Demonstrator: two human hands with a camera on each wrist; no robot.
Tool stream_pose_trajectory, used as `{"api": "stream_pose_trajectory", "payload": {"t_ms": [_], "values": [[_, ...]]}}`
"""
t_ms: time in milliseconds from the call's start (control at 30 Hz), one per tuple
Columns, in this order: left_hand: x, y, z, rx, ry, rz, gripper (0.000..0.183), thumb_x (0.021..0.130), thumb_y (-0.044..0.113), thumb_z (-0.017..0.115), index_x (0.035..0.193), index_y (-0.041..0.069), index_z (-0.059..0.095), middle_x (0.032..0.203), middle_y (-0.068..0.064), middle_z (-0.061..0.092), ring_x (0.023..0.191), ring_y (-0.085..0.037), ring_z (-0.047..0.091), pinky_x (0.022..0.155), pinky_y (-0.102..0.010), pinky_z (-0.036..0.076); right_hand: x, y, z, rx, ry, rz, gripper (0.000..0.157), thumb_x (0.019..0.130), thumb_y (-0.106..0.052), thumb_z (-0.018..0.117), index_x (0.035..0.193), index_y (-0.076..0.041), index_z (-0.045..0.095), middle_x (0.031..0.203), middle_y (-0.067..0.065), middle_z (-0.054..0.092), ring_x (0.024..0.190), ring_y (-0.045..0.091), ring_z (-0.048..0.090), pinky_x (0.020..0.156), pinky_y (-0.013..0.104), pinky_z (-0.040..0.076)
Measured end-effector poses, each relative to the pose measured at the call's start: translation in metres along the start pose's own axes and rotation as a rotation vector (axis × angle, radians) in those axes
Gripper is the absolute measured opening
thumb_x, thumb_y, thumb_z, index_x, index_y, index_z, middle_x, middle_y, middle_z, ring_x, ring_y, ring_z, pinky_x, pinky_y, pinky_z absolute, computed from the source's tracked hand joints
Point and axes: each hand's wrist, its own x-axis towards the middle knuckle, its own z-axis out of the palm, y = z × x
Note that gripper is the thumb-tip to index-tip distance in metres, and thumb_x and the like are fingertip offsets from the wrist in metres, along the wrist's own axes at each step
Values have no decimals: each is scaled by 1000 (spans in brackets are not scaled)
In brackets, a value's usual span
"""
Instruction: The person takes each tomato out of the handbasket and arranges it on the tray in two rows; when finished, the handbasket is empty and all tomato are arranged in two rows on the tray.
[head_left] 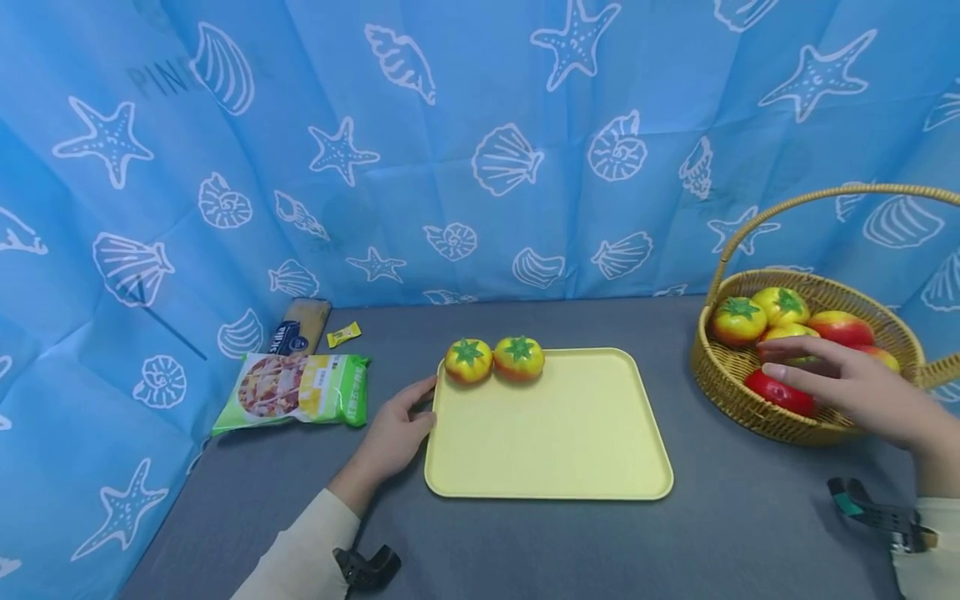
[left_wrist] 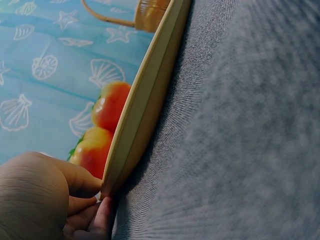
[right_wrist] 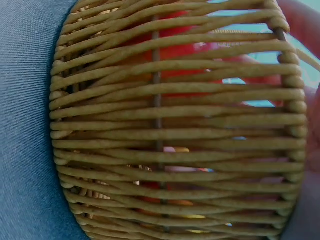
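Note:
At the left edge of a pale yellow tray (head_left: 555, 433), my left hand (head_left: 397, 429) pinches the rim; in the left wrist view the thumb (left_wrist: 82, 180) lies over it and fingertips come from below. Two round yellow-orange fruits with green leafy tops, a left one (head_left: 468, 362) and a right one (head_left: 519, 359), sit in the tray's far left corner. My right hand (head_left: 862, 387) reaches over a wicker basket (head_left: 787, 427), fingers extended above a red fruit (head_left: 780, 393). In the right wrist view the basket's woven side (right_wrist: 175, 120) hides most of that hand.
More fruits, among them a leafy-topped one (head_left: 738, 321) and a red-yellow one (head_left: 842, 328), lie in the basket under its tall arched handle (head_left: 817, 195). At left are a green food bag (head_left: 300, 389), a brown packet (head_left: 303, 325) and a small yellow sachet (head_left: 343, 334). A blue curtain (head_left: 450, 167) hangs behind.

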Motion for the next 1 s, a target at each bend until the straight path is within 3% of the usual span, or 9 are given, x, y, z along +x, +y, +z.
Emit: {"api": "stream_pose_trajectory", "payload": {"t_ms": [67,167,300,400,500,733,1000], "values": [[0,0,0,6,1,0,58,105,3,60,163,2,50,153,-17,59,130,-30,64,106,-49,54,2,0,3,-29,-10,-25,61,109,-37,67,151,6,53,142,39,52,118,57,49,73,43,55],[1,-1,0,15,1,3,58,105,3,60,163,2,50,153,-17,59,131,-29,63,106,-49,53,5,1,6,-87,-13,-64,55,105,-27,76,143,8,60,135,37,61,112,51,57,79,53,56],[1,-2,1,11,-1,9,58,105,2,60,162,2,50,153,-17,59,131,-29,63,107,-50,53,8,2,7,-147,-27,-82,51,100,-18,80,138,11,62,134,40,60,114,55,56,89,73,49],[1,-2,1,10,-1,10,58,105,2,59,162,2,50,153,-17,59,132,-29,62,107,-50,53,9,3,8,-155,-31,-79,51,100,-17,80,138,11,62,134,41,59,114,57,56,90,77,47],[1,-2,1,11,-1,10,58,105,2,59,162,2,49,154,-17,58,133,-29,62,107,-50,52,9,4,8,-138,-14,-81,52,100,-19,81,139,10,62,132,39,60,112,54,57,87,71,51],[0,0,1,18,4,8,58,105,3,60,162,1,50,153,-17,59,134,-30,61,107,-50,52,6,8,7,-37,59,-79,59,102,-23,80,146,9,57,133,37,56,110,55,56,70,41,56],[0,0,0,17,7,9,57,105,2,60,161,1,51,153,-18,59,133,-30,61,107,-50,53,-1,9,3,58,106,-29,63,107,-26,72,154,8,46,136,41,45,114,61,42,62,34,57]]}}
